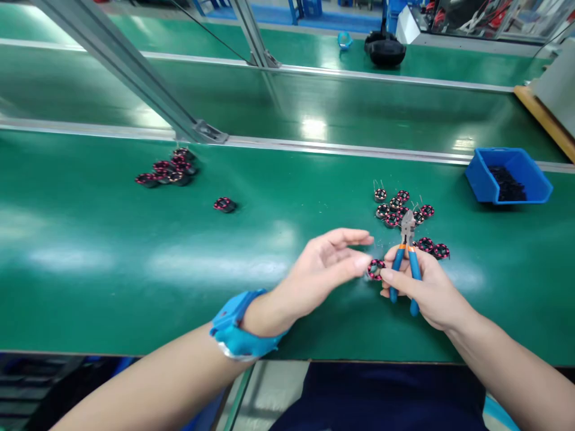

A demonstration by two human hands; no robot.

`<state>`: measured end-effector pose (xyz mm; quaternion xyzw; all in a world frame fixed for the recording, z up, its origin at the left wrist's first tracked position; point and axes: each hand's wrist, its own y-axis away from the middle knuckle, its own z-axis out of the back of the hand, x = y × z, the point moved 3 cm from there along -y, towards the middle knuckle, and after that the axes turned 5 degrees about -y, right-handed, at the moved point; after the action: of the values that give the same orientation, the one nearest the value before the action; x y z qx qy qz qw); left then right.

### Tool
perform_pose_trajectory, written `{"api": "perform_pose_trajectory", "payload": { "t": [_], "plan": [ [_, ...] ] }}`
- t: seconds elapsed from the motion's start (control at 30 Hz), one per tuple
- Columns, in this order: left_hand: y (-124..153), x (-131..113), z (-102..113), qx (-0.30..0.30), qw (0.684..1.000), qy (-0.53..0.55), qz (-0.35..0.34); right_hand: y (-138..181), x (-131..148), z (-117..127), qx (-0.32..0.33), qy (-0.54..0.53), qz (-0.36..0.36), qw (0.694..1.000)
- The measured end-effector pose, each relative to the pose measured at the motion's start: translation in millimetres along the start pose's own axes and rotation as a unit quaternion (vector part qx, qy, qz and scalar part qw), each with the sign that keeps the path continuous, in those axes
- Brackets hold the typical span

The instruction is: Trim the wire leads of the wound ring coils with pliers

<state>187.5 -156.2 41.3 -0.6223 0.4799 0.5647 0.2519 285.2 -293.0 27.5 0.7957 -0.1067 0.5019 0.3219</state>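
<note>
Head view: over the green worktop [148,287], nearer its front edge, the left hand [321,263] stands half open beside the right hand [424,287], which grips blue-handled cutters [414,278] and pinches a wound ring [371,270]. Whether the left hand touches it is unclear.

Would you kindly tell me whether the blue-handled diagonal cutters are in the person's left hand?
No, the diagonal cutters are in the right hand, with their blue handles against it.

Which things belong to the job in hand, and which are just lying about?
Likely in the job:
cutters in the right hand
wound ring beside them
similar rings nearby

Seemingly lying about:
black object, far back
blue object beside it
</note>
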Motion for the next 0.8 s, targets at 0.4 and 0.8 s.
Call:
{"api": "perform_pose_trajectory", "payload": {
  "t": [0.4,0.8],
  "plan": [
    [0,25,-15,0.046,0.996,0.057,0.05,2,1,5,0.024,0.017,-0.015,0.999],
    [-2,20,8,0.238,0.954,-0.009,0.182,42,15,51,0.228,0.29,-0.099,0.924]
  ]
}}
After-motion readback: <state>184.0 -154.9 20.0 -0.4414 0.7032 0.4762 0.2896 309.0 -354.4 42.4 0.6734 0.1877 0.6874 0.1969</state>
